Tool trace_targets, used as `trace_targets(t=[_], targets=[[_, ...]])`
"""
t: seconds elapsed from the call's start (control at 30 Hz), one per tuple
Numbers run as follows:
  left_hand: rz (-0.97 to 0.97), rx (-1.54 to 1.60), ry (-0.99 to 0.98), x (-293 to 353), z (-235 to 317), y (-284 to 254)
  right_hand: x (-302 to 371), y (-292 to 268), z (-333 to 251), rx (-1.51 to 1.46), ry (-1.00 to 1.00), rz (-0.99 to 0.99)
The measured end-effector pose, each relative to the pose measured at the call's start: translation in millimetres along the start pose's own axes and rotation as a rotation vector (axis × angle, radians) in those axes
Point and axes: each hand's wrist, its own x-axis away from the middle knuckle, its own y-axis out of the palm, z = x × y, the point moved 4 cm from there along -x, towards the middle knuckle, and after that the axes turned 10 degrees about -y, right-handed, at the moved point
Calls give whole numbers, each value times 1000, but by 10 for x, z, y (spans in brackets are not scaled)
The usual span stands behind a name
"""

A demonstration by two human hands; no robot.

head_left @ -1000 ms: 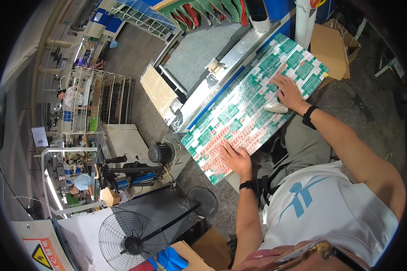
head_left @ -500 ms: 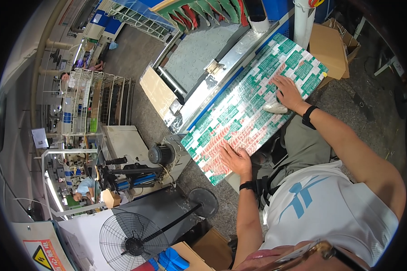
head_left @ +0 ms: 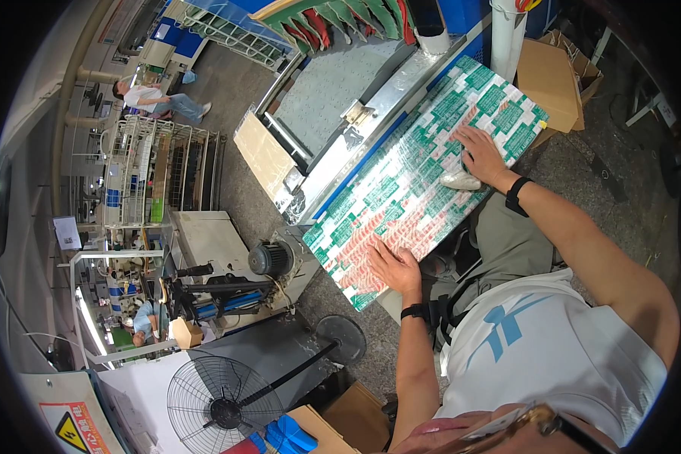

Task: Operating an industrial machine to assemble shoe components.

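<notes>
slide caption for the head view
Left hand and right hand rest on a green-patterned board beside a machine with hanging strips.

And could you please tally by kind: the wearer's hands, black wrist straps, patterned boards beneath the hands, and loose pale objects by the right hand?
Left hand, right hand: 2
Black wrist straps: 2
Patterned board: 1
Pale object: 1
Total: 6

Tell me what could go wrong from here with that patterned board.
The patterned board appears to reach over the person's legs, so pressing harder with the left hand might tip it. The pale object beside the right hand lies near the board's edge, so a nudge could knock it off.
</notes>
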Motion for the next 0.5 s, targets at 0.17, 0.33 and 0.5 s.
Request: trace_targets(t=[0.17,0.33,0.5], targets=[[31,-2,20,7,31,-25,1,-4,-8,17,-20,34],[29,-6,21,7,21,-18,-2,5,-4,21,9,5],[-16,2,-10,-2,-20,15,-4,-15,-25,9,-12,36]])
